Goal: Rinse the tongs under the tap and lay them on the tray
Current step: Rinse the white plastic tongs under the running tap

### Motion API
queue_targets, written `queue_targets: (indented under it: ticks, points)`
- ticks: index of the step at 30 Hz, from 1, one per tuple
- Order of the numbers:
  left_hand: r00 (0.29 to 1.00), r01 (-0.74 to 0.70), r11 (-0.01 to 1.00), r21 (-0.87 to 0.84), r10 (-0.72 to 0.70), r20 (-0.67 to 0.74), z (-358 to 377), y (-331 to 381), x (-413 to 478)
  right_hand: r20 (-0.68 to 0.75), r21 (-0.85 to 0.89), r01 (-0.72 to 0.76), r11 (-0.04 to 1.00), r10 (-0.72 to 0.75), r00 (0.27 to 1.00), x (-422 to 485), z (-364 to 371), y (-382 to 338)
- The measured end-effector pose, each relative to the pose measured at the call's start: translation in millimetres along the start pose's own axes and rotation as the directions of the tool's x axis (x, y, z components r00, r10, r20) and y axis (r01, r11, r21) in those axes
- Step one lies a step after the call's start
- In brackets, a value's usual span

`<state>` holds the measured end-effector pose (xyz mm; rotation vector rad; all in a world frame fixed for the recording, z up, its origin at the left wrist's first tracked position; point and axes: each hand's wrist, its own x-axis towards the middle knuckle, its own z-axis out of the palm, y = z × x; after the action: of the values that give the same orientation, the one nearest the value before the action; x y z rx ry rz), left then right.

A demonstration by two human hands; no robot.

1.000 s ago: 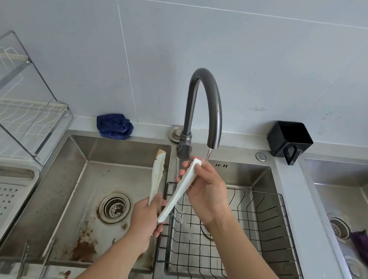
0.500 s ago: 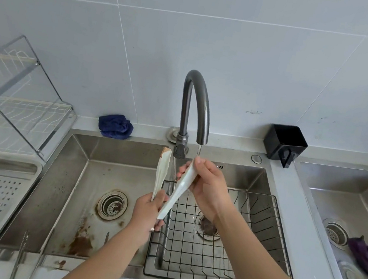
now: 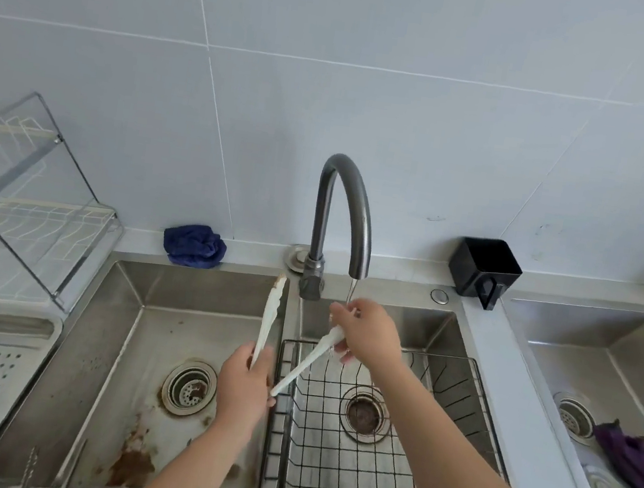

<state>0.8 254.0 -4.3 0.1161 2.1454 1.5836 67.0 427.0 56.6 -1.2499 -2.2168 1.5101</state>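
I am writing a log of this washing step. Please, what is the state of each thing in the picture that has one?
Tap: running, thin stream.
Tongs: spread open, one arm under the water, the other tip stained brown.
Left hand: gripping the tongs' hinge end.
Right hand: rubbing the wet arm.
Wire basket: sitting in the right basin.
Left basin: rust-stained.

Kitchen; steel double sink (image 3: 196, 292), gooseneck tap (image 3: 347, 189), dish rack (image 3: 14, 197), tiled wall (image 3: 415, 111)
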Motion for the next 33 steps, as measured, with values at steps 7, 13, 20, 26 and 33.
queue_targets:
  ticks: [7,13,20,26,33]
  points:
    - [0.927,-0.283,0.869,0.406,0.356,-0.118,-12.2,27.9,-8.0,-0.048,0.653,-0.124,0.747,0.205,0.978,-13.0,9.2,22.9]
    - [0.899,-0.275,0.827,0.491,0.403,-0.174,-26.2,25.2,-7.1,0.199,0.651,-0.192,0.734,0.079,0.977,0.7,22.2,23.7]
    - [0.910,-0.237,0.864,0.444,0.358,-0.210,-34.1,17.1,-15.7,0.144,0.619,-0.199,0.760,0.140,0.980,5.1,42.7,19.5]
    - [0.927,-0.229,0.887,0.401,0.324,-0.187,-41.1,17.8,-10.6,0.268,0.681,-0.261,0.685,0.099,0.958,-0.4,33.8,24.7]
    - [0.957,-0.276,0.910,0.309,0.291,-0.003,-29.4,19.7,7.1,0.119,0.677,-0.105,0.729,0.032,0.992,2.7,20.2,25.0]
